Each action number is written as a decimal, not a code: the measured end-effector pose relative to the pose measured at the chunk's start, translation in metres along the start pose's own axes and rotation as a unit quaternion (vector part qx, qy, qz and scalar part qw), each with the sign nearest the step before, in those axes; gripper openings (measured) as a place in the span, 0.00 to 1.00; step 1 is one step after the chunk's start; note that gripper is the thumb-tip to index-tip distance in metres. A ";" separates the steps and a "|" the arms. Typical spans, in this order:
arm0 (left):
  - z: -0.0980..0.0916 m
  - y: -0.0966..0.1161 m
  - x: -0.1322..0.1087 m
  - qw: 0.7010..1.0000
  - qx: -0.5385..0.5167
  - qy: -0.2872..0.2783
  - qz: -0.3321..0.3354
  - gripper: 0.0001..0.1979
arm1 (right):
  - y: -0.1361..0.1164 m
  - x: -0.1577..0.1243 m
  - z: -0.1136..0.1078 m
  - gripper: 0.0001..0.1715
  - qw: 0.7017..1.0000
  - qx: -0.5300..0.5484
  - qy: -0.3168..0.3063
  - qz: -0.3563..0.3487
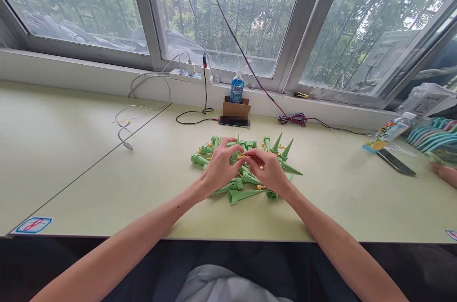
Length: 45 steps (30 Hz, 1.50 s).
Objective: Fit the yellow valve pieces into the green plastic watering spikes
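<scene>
Several green plastic cones [244,195] with ribbed caps lie in a loose pile on the pale table, small yellow pieces [262,187] scattered among them. Above the pile, my left hand [222,164] is closed, its thumb and fingers pinching a small yellow piece [241,157]. My right hand [266,167] meets it from the right, fingertips closed at the same yellow piece. The fingers cover part of that piece, so its exact shape cannot be made out. Parts of the pile are hidden under both hands.
Behind the pile stand a phone [233,121], a cardboard box [236,108] and a blue bottle [237,87]. Cables run along the wall. At the right are another bottle [391,133], a dark phone [396,162], teal hangers [433,135] and another person's hand [444,172].
</scene>
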State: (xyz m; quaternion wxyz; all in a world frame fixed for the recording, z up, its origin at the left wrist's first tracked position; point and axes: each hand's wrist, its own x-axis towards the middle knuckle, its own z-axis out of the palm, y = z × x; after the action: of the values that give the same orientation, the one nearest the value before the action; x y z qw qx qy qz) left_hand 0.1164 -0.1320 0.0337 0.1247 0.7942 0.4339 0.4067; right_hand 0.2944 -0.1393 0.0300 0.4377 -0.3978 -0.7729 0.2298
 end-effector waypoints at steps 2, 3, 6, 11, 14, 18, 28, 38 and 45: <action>0.000 0.000 0.000 1.000 -0.008 0.007 0.003 0.09 | 0.000 0.000 0.000 0.11 1.000 0.004 0.004 -0.002; 0.000 0.000 0.000 1.000 -0.013 0.011 0.005 0.09 | 0.000 0.000 0.000 0.11 1.000 0.006 0.006 -0.002; -0.001 0.000 0.001 0.999 -0.034 0.007 0.011 0.09 | 0.001 0.000 0.001 0.11 1.000 0.013 0.010 -0.003; -0.005 0.005 0.003 0.997 -0.073 -0.011 0.004 0.11 | 0.002 0.000 0.001 0.09 1.000 0.018 0.020 -0.001; -0.007 0.007 0.004 0.994 -0.111 -0.020 -0.008 0.12 | 0.001 0.001 0.001 0.09 0.999 0.023 0.024 -0.001; -0.008 0.008 0.006 0.975 -0.203 -0.051 -0.073 0.13 | 0.001 0.001 0.001 0.10 0.999 0.021 0.032 0.003; -0.009 0.005 0.008 0.912 -0.353 -0.078 -0.195 0.31 | -0.002 0.002 0.000 0.09 0.998 0.027 0.049 0.003; -0.011 0.008 0.009 0.893 -0.391 -0.112 -0.194 0.15 | -0.003 0.001 -0.001 0.06 0.999 0.018 0.034 -0.003; -0.009 0.003 0.010 0.897 -0.384 -0.107 -0.192 0.16 | -0.002 0.001 -0.001 0.08 0.999 0.020 0.031 -0.012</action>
State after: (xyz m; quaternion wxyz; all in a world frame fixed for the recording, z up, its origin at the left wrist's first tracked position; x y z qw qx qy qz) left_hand 0.1145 -0.1270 0.0468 0.5415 0.6245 0.3718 0.4225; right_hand 0.2946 -0.1393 0.0324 0.4722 -0.3871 -0.7585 0.2275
